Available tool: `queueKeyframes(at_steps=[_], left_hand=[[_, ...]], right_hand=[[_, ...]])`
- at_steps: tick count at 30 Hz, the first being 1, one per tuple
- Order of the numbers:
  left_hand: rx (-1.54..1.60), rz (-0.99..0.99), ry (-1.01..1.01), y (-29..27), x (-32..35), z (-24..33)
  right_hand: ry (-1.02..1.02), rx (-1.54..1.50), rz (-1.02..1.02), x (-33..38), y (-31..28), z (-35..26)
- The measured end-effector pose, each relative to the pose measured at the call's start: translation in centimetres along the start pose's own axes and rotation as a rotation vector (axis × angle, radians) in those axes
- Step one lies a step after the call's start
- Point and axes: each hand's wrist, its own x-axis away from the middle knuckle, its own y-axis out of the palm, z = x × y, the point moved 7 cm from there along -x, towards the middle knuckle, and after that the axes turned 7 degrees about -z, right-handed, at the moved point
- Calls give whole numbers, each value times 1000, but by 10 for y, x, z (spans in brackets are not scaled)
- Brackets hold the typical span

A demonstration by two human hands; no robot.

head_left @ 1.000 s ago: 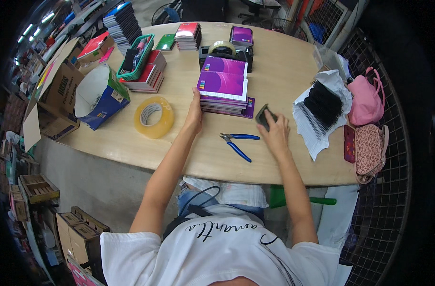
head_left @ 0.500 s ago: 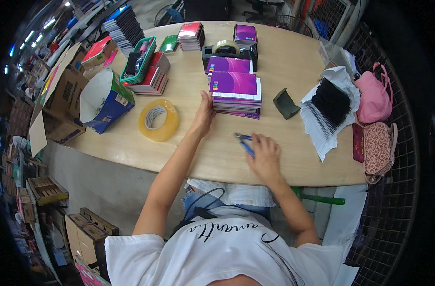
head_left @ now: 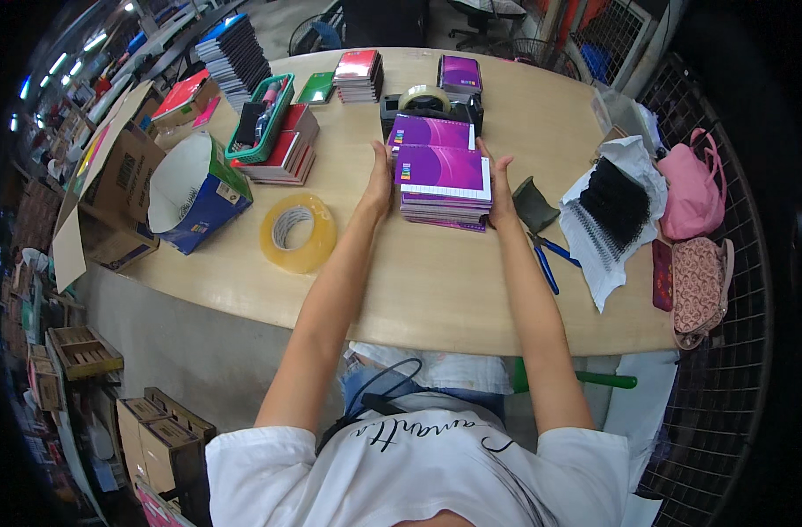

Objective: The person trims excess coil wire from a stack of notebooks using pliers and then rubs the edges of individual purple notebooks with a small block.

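Observation:
A stack of purple spiral notebooks (head_left: 443,172) lies on the table in front of me, its top ones a little out of line. Along its left side rests my left hand (head_left: 381,186), thumb up, fingers partly hidden by the stack. My right hand (head_left: 501,195) presses the opposite side, thumb and forefinger apart, so both hands hold the stack between them. Just behind it, more purple notebooks (head_left: 431,132) lean near a black tape dispenser (head_left: 389,112). Blue-handled pliers (head_left: 546,263) lie beside my right wrist, close to a dark curved piece (head_left: 534,206).
Left of my arm lies a wide roll of clear tape (head_left: 278,237). Red notebooks (head_left: 287,158) carry a green basket (head_left: 253,156); a blue carton (head_left: 199,202) stands nearby. On the right are black wire combs (head_left: 610,202) on white paper, a pink bag (head_left: 689,198) and a patterned pouch (head_left: 699,281).
My right hand has put the pliers down on the table to the right and moved up to the notebook stack's right side. My left hand stays at its left side.

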Motion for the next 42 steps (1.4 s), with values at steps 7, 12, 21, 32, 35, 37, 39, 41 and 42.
queueKeyframes(at_steps=[7,12,21,32,35,37,39,41,42], left_hand=[[170,8,-31,29,6,12],[298,44,-78,33,23,3],[-392,252,-79,15,59,46],[-644,212,294,51,82,133],[-548,243,457,89,138,132],[-787,195,491,83,177,102],[-864,54,386,93,186,76],[-798,44,155,78,191,47],[-707,80,163,64,194,37]], right_hand=[[54,-97,23,-5,-2,7],[26,-79,44,15,7,10],[-43,260,394,65,-30,-18],[266,1759,553,161,-175,-131],[299,1955,458,159,-177,-115],[261,2011,404,156,-174,-113],[261,2008,461,168,-195,-113],[243,1980,514,166,-163,-121],[0,1879,558,167,-138,-133]])
